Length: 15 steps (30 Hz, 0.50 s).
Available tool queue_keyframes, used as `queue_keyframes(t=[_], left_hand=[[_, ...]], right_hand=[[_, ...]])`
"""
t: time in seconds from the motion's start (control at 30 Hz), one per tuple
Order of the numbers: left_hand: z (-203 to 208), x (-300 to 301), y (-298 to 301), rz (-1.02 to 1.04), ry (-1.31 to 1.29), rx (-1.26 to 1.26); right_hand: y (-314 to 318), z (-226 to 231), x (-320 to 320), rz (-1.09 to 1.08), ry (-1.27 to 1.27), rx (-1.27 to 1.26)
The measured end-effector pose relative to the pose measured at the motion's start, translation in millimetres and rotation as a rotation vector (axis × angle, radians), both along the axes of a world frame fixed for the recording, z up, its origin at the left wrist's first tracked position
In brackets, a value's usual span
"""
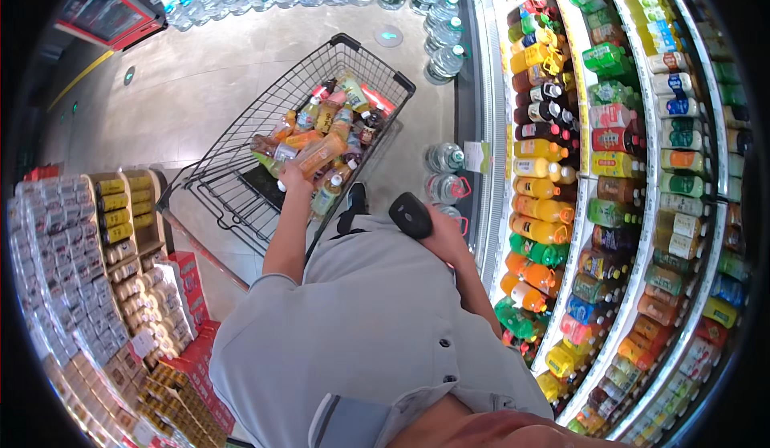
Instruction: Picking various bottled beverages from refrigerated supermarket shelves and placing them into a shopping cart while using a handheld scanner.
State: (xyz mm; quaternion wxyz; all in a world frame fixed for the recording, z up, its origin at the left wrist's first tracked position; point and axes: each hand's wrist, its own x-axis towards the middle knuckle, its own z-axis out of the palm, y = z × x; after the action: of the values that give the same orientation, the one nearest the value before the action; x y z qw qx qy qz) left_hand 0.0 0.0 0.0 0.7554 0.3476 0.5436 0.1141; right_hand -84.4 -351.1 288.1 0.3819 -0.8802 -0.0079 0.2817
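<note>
A wire shopping cart (233, 139) stands ahead of me, with a pile of drink bottles (341, 119) heaped in it. My left hand (295, 177) reaches over the cart's near side, its fingers closed round the neck end of a bottle of orange drink (321, 154). That bottle lies slanted on top of the pile, its white cap showing beside my hand. Close to my waist, my right hand (435, 227) is wrapped round a black, rounded handheld device (410, 214), which looks like a scanner. Part of the right-hand fingers is hidden behind it.
Tall shelves of bottled drinks (541, 207) run along my right. Large water bottles (445, 63) line the floor at the back and right, with several more (445, 158) beside the shelf foot. Stacked cans and packs (64, 247) stand at the left, near red boxes (188, 291).
</note>
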Motion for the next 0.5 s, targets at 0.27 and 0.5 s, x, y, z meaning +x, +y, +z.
queue_keyframes(t=[0.27, 0.5], left_hand=[[6.5, 10.1, -71.7, -0.895, 0.082, 0.04], [1.3, 45.8, -136.0, -1.638, -0.116, 1.098]], right_hand=[[11.4, -1.2, 6.7, -0.118, -0.072, 0.09], [12.2, -14.5, -12.2, -0.261, -0.04, 0.125]])
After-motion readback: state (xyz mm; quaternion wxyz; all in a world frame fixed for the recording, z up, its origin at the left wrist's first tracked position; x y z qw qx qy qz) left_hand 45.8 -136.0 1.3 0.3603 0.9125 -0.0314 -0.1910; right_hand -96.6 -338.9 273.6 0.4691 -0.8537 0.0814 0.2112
